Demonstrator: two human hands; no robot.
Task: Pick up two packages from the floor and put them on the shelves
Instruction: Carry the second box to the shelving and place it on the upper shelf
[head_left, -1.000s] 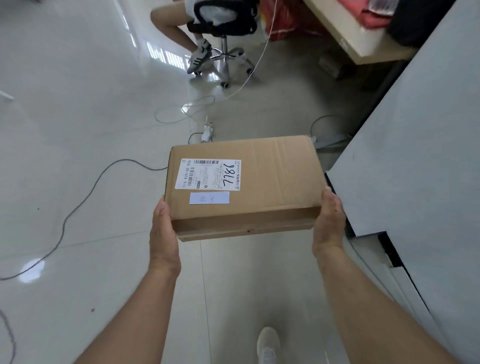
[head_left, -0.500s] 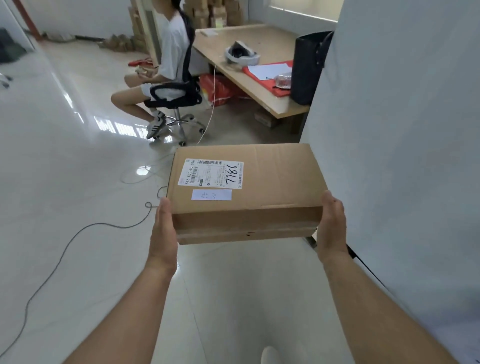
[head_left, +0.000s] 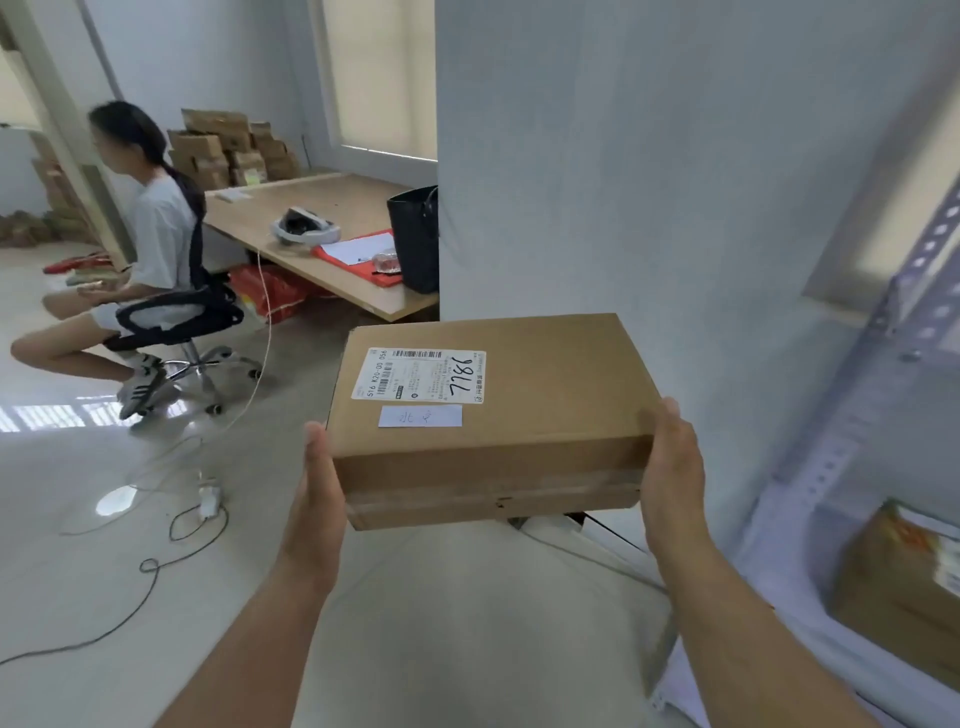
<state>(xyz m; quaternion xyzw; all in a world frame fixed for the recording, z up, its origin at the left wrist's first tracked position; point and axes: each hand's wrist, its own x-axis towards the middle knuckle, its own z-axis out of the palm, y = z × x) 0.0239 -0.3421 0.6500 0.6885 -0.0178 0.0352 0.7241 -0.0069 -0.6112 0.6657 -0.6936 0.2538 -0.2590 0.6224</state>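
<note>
A flat brown cardboard package (head_left: 540, 410) with a white shipping label and a small white sticker on top is held level in front of me, off the floor. My left hand (head_left: 319, 483) presses against its left end and my right hand (head_left: 672, 473) against its right end. A metal shelf unit (head_left: 883, 364) with a perforated upright stands at the right edge. Another brown package (head_left: 898, 587) lies on its lower shelf.
A white wall corner (head_left: 623, 182) rises just behind the package. A person on a swivel chair (head_left: 171, 317) sits at the left by a wooden desk (head_left: 332, 208). Cables (head_left: 171, 540) run across the glossy floor. Stacked boxes (head_left: 228, 150) fill the far corner.
My view has risen from the floor toward the wall and swung right, so the shelf unit now shows. The package stays gripped between both hands at the same height relative to me.
</note>
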